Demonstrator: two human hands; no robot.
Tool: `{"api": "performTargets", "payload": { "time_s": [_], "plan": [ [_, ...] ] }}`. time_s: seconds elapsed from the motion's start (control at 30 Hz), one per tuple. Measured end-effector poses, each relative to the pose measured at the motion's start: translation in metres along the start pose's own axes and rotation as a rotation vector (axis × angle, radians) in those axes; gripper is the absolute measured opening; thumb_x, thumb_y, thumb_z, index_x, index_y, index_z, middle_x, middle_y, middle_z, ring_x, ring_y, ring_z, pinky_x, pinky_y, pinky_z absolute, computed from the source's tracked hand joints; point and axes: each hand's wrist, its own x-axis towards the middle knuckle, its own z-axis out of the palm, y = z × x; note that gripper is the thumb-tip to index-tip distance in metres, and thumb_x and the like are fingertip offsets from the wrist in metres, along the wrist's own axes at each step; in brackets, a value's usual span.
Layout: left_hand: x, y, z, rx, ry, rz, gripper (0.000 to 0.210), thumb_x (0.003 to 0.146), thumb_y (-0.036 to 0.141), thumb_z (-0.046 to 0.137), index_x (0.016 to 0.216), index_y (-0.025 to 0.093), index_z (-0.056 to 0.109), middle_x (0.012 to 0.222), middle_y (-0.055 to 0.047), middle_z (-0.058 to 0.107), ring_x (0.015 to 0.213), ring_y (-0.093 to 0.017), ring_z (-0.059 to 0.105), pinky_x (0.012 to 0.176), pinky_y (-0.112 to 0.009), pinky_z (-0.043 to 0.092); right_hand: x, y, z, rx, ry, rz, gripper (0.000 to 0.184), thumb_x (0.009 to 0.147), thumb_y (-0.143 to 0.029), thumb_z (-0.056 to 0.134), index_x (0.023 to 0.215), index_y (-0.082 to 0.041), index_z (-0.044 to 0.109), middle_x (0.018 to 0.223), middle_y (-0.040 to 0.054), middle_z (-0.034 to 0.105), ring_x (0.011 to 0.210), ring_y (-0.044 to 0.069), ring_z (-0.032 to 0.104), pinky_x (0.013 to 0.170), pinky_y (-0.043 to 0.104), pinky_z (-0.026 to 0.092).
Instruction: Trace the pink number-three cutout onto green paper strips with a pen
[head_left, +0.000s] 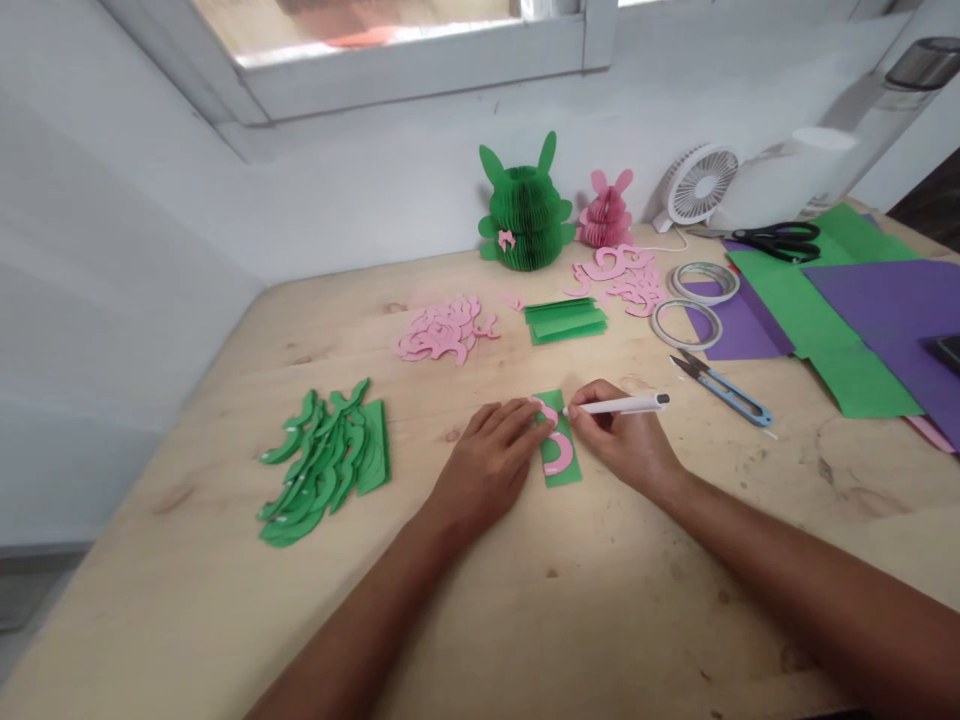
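A small green paper strip (564, 478) lies on the table in front of me, with a curved pink paper cutout (561, 456) on its lower half. My left hand (491, 455) rests flat over the strip's left side, its fingertips on a second pink piece (547, 411) near the top. Part of that piece is under the fingers. My right hand (622, 440) grips a white pen (626, 405), its tip end by the strip's right edge. Whether the tip touches the paper cannot be made out.
Green cutouts (319, 470) are heaped at left; pink cutouts (442, 330) lie farther back near a folded green paper (565, 320). Thread snips (724, 388), tape rolls (686, 324), black scissors (780, 240) and purple paper (892, 300) are at right. A green paper figure (529, 215) and a fan (701, 185) stand behind.
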Motion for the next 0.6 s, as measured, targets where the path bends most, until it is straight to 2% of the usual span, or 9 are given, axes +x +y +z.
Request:
{"api": "performTargets", "payload": {
  "time_s": [0.6],
  "plan": [
    [0.0001,-0.0007,0.0005,-0.009,0.000,0.005,0.040,0.089,0.007,0.041,0.125,0.018,0.055,0.130,-0.013,0.056,0.124,-0.026,0.049,0.100,-0.049,0.042,0.0006,-0.0023,-0.0011,0.012,0.003,0.008,0.006,0.081,-0.024,0.055,0.078,-0.020,0.057,0.065,-0.0013,0.059,0.056,0.012,0.051,0.053,0.023,0.039]
  ]
}}
